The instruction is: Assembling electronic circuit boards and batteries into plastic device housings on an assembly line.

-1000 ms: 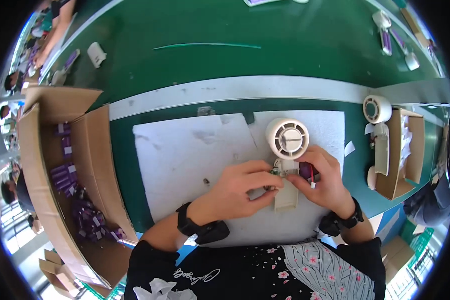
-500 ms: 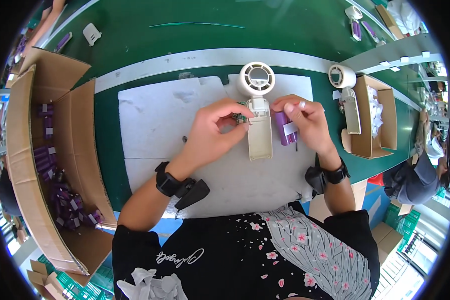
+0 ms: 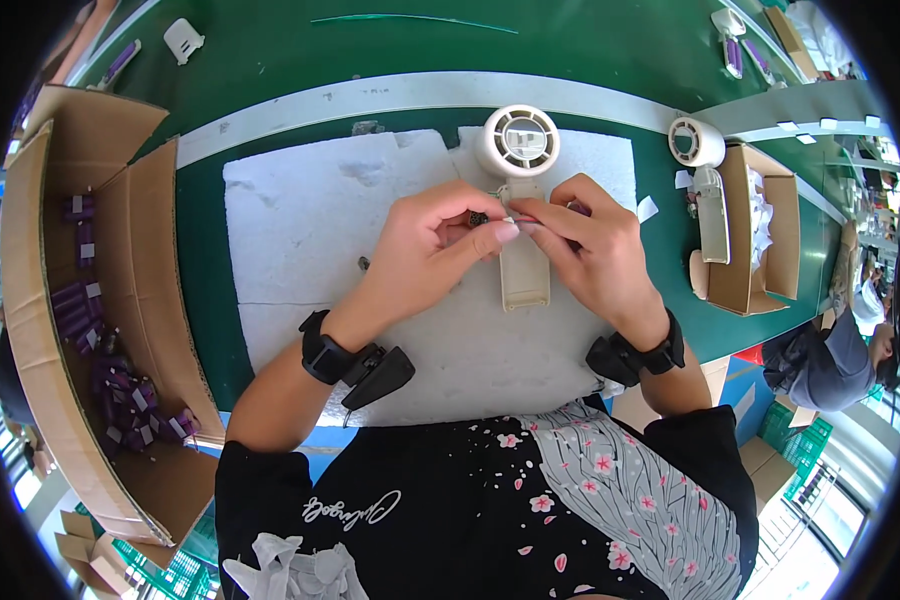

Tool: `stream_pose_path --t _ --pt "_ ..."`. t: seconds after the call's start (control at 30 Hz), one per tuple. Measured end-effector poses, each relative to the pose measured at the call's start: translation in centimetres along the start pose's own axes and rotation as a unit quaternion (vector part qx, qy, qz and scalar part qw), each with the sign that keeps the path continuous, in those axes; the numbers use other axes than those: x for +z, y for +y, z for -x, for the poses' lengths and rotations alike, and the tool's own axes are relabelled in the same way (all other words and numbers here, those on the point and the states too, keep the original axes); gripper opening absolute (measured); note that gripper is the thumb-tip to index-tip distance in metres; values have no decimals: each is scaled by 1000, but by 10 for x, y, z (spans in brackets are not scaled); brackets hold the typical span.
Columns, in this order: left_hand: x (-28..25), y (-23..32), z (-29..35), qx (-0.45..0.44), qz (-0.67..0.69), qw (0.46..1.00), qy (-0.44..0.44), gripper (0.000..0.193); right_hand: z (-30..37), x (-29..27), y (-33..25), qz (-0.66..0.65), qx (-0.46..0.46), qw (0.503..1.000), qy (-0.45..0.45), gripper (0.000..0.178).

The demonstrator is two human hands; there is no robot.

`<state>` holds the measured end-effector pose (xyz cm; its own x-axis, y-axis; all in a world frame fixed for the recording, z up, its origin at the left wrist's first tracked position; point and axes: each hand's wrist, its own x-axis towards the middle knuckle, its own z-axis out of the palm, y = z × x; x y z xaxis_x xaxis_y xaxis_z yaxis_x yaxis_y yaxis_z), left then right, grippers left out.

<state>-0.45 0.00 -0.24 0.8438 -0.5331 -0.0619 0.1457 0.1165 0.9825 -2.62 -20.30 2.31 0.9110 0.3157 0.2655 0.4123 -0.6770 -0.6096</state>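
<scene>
My left hand (image 3: 435,240) is closed, pinching a small circuit board (image 3: 478,218) close to the fan's neck. Opposite it, my right hand (image 3: 602,245) is closed with a purple battery pack (image 3: 578,208) mostly hidden behind its fingers. The fingertips of both hands meet at a small white connector (image 3: 513,221) with thin wires. Under them lies a cream handheld fan, its round head (image 3: 518,140) pointing away from me and its open handle shell (image 3: 524,275) toward me. Whether the connector's halves are joined, I cannot tell.
White foam sheet (image 3: 300,220) covers the green bench under the fan. On the left stands a tall cardboard box (image 3: 185,320) with purple battery packs (image 3: 80,310). At right, another fan (image 3: 710,205) lies beside a small carton (image 3: 785,240). A white part (image 3: 183,40) sits at far left.
My right hand has lifted the battery pack off the foam beside the handle and moved left. Both hands' fingertips now come together over the fan handle.
</scene>
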Motion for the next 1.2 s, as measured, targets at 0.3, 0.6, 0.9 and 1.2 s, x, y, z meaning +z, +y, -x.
stream_pose_path --t 0.3,0.6,0.9,1.2 --pt "-3 0 -1 -25 82 996 9 13 0 1 3 -121 14 993 2 21" --pt "-8 2 -4 4 47 999 -2 23 5 9 6 -124 23 992 -16 21" --pt "-10 6 -2 -28 21 999 -6 27 3 6 7 -119 15 992 -38 20" --pt "-11 3 -1 66 -71 995 6 30 3 -1 6 -127 24 989 -72 18"
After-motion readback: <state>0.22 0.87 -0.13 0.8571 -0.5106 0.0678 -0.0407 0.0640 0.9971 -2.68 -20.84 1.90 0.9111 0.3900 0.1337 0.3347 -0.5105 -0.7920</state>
